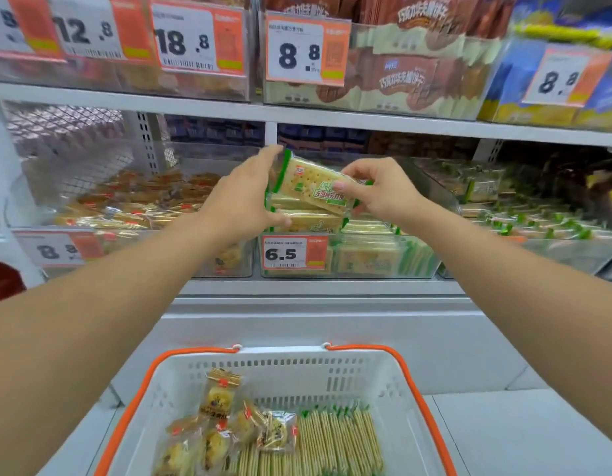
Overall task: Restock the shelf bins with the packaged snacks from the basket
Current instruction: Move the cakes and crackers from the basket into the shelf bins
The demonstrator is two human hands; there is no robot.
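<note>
Hands: our right hand [380, 192] pinches a green-edged cracker pack [315, 185] above the clear bin [366, 266]; our left hand [249, 197], fingers straight, steadies its stack.

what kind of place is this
Most likely a snack aisle in a grocery shop: clear shelf bins of packaged crackers, printed price tags on their fronts, and a shopping basket below.

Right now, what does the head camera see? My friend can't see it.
Two hands hold green-edged cracker packs over a clear bin tagged 6.5: left hand against the stack's side, right hand pinching the top pack. Below, a white basket holds more crackers and pastry packs.
</note>
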